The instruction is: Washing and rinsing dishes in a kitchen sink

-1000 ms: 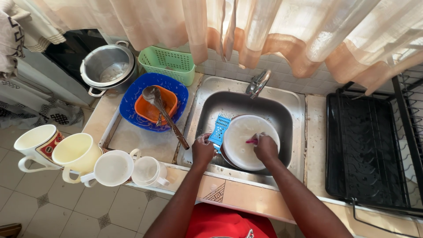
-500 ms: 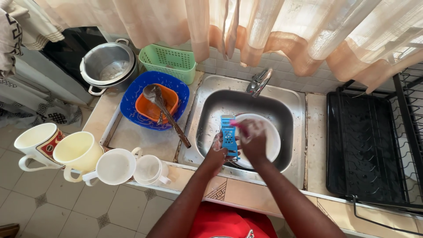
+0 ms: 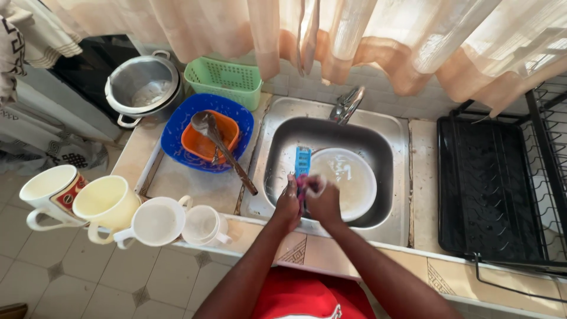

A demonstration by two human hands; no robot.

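Gripping blue slotted utensil [image 3: 302,162]: left hand [image 3: 287,207], right hand [image 3: 323,199], over white plate [image 3: 348,180] in sink [image 3: 283,147].

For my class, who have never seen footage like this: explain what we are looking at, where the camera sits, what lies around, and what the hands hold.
There is no machine here, only a person at a kitchen sink. The one camera is worn on the head and looks down. The left hand and right hand meet over the sink, holding a blue scrubbing tool beside a white plate. Left of the sink stand four cups, a blue basin with an orange bowl and ladle, a green basket and a steel pot. A black drying rack is on the right.
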